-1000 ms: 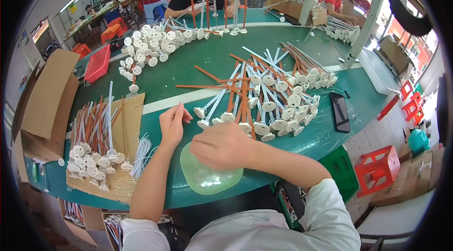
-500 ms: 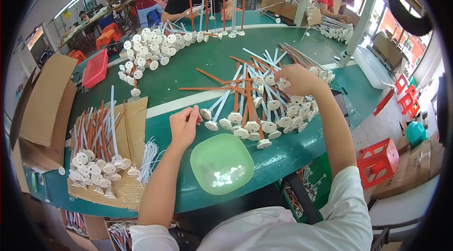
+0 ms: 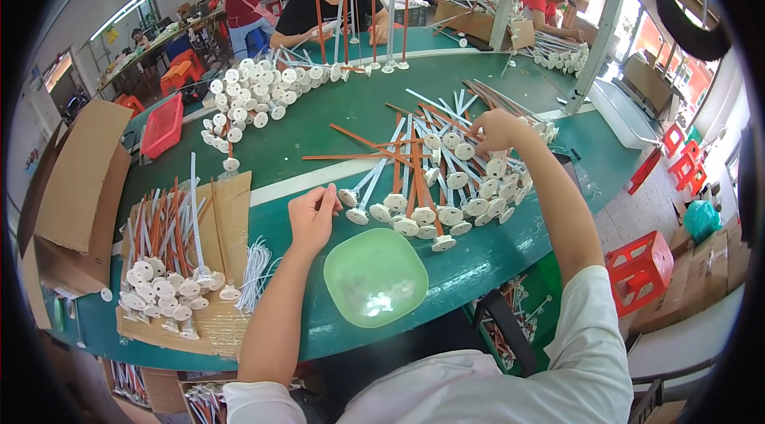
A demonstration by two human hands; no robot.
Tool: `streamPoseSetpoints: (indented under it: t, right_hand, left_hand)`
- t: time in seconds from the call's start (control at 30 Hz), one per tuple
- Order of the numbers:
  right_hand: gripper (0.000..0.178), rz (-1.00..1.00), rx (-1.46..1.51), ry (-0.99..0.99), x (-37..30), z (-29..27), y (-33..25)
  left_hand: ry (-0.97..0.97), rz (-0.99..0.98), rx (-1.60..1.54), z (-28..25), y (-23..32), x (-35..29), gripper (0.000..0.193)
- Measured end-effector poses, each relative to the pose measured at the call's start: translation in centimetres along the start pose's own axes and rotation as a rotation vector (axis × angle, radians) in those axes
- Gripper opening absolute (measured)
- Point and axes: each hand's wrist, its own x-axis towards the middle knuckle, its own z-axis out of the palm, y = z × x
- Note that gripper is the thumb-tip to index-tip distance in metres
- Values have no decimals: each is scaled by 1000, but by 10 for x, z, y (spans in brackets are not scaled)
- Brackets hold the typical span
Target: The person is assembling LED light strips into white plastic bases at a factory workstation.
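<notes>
My right hand (image 3: 500, 131) reaches over a heap of flat sticks with white round bases (image 3: 457, 179). Its fingers are bent down among the bases at the heap's upper right, and whatever lies between the fingertips is hidden. My left hand (image 3: 312, 215) hovers left of the heap, curled with thumb against fingers; anything in its grasp cannot be made out. The sticks are orange-brown or pale grey. Between my forearms, near the table's front edge, is a light green square bowl (image 3: 376, 278) with small shiny pieces at its bottom.
At left, more white-based sticks (image 3: 163, 288) lie on a cardboard sheet (image 3: 227, 225), beside a bundle of thin white strands (image 3: 256, 274). Further off are another heap (image 3: 253, 88), upright sticks (image 3: 374, 25), a red tray (image 3: 163, 126) and a seated person (image 3: 331, 5). A post (image 3: 603, 33) rises at right.
The view has shifted slightly, showing more of the person opposite. My right hand stays at the heap, its fingers drawn a little more inward. The left hand keeps its curled pose.
</notes>
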Motion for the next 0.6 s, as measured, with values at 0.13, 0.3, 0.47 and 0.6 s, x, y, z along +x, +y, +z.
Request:
streamPoseSetpoints:
  t: [0.13,0.3,0.47,0.6]
  right_hand:
    - [21,247,-184,172,-34,-28,-30]
    - [18,116,57,313,-76,-46,-49]
    - [18,116,552,498,-97,-44,-96]
    - [11,-83,1269,322,-89,-21,-151]
  left_hand:
    - [5,9,-41,1,1,-1,36]
    - [-2,9,11,2,3,0,35]
    - [-7,10,-24,1,3,0,33]
    - [-76,18,-195,-8,8,-1,24]
